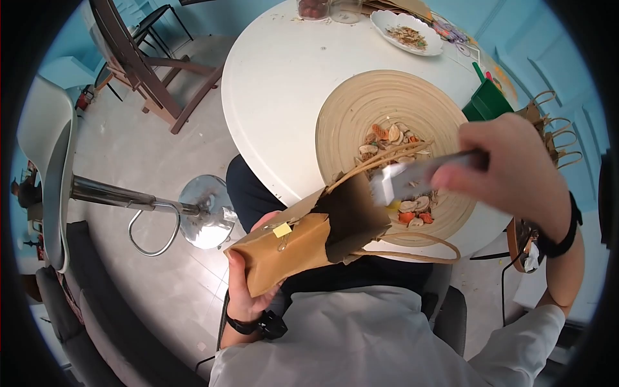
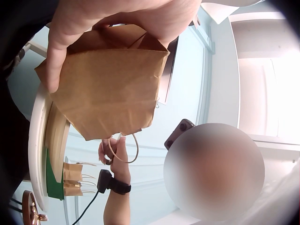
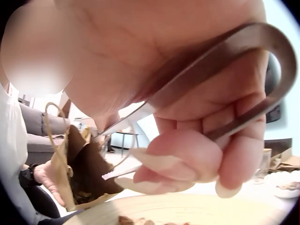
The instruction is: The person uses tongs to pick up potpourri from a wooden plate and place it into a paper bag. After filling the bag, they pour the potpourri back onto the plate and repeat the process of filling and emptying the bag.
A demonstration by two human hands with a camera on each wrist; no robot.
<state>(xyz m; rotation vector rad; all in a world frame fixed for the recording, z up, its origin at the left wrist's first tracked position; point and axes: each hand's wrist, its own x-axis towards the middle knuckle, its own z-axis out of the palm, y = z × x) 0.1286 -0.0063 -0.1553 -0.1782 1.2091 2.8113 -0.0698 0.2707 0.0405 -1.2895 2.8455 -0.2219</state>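
My left hand [image 1: 246,295] grips the closed end of a brown kraft paper bag [image 1: 293,258], which lies tilted with its mouth towards the table. A small yellow sticker and a clip sit on the bag's side. My right hand [image 1: 509,171] holds metal tongs [image 3: 187,79], blurred in the head view, their tips right at the bag's mouth. In the right wrist view, small dark pieces [image 3: 83,194] show inside the bag. A round wooden plate [image 1: 342,103] under the tongs bears a heap of dried slices [image 1: 412,209], beige and orange. Whether the tongs pinch a piece, I cannot tell.
At the back of the white round table [image 1: 271,97] are a scalloped white dish [image 1: 382,24] of small bits and a jar [image 1: 314,9] of reddish contents. A green container [image 1: 488,103] and several paper bags [image 1: 538,109] stand at the right. A bar stool [image 1: 48,148] is on the left.
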